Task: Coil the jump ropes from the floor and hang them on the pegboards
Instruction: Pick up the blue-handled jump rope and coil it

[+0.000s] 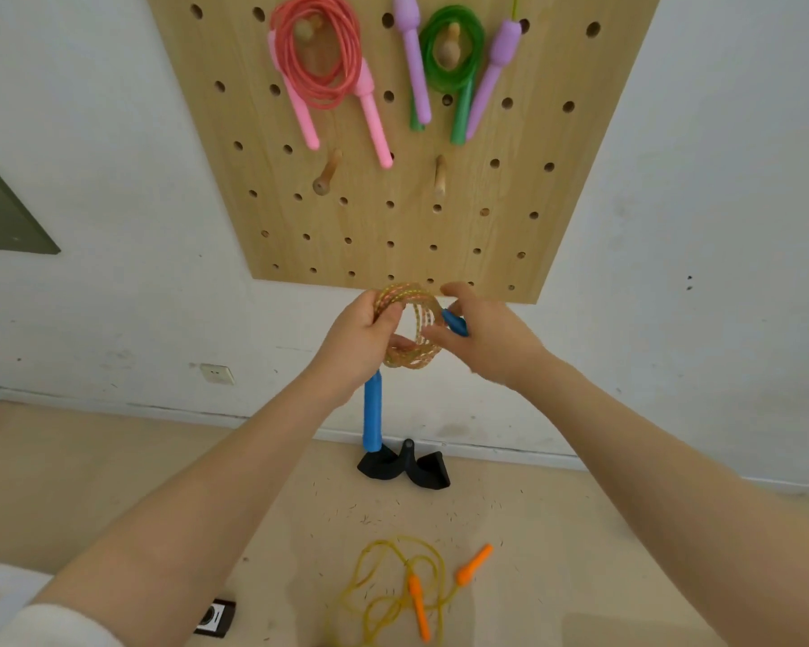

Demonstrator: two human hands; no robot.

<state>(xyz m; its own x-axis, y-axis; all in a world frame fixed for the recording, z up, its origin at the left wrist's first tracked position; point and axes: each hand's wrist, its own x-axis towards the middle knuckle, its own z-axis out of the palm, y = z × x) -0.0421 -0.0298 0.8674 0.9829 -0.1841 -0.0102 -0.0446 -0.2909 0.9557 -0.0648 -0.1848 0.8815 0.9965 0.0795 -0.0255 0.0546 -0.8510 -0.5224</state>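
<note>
Yellow rope (393, 586) sprawled; blue handle (372, 411) vertical.

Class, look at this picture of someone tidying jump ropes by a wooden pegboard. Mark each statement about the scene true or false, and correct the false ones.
1. The left hand grips a coiled multicoloured braided rope with blue handles. True.
2. The yellow rope with orange handles hangs on the wooden pegboard. False: it lies loose on the floor.
3. The coiled pink rope with pink handles hangs on a peg. True.
4. Both lower wooden pegs already hold ropes. False: both are bare.
5. The right hand holds a blue handle. True.
</note>
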